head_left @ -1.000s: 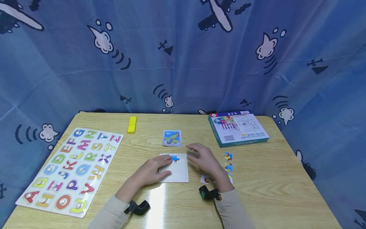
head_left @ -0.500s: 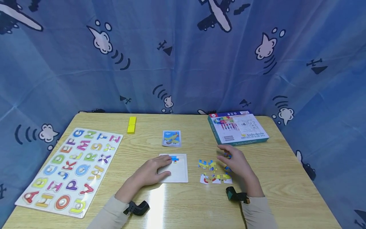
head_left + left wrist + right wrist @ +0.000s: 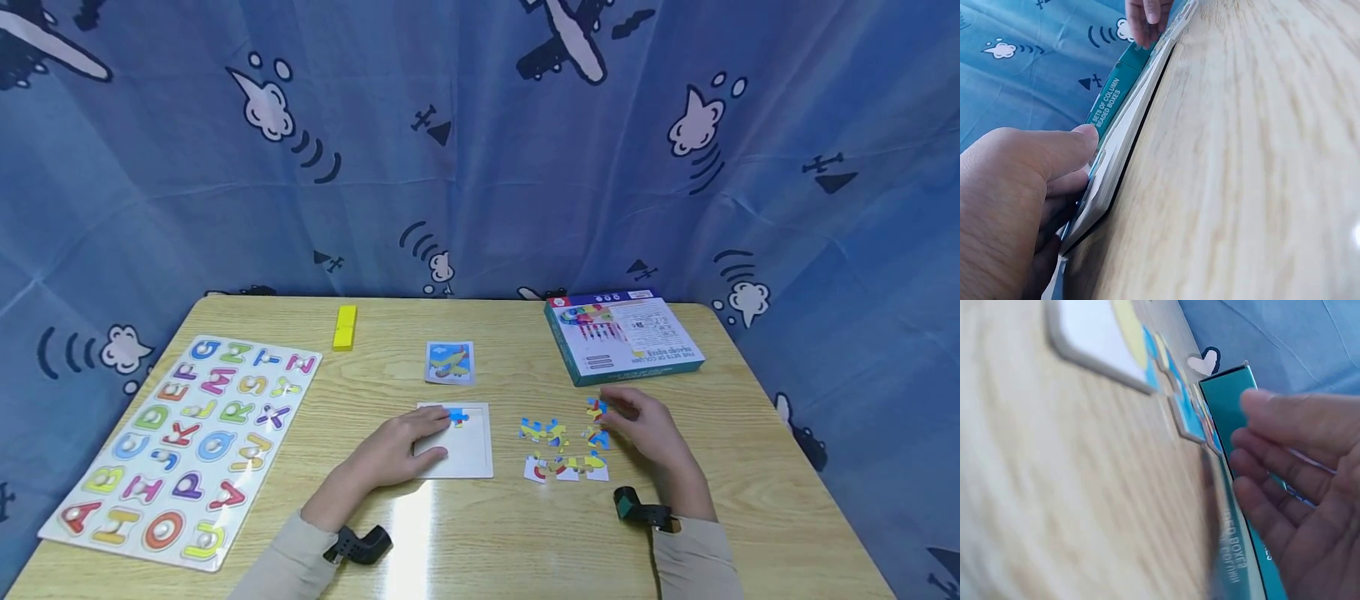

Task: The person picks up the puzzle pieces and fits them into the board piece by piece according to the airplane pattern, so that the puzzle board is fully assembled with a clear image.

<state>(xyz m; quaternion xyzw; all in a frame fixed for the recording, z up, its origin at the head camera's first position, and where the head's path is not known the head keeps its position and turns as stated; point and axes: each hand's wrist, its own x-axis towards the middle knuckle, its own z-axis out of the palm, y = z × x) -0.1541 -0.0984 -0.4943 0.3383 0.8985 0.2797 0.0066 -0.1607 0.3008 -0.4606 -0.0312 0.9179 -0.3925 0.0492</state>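
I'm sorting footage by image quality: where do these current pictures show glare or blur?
Head view: a white glare streak on the pale wooden table, below the left corner of the white square puzzle board; left wrist view: a bright spot at the right edge; right wrist view: the table heavily blurred at left.

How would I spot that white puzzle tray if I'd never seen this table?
On the wooden table, look between the large alphabet board and the loose puzzle pieces. The white puzzle tray lies there under the left hand. Unlike the airplane card beyond it, it looks mostly blank, with a blue patch near its far edge.
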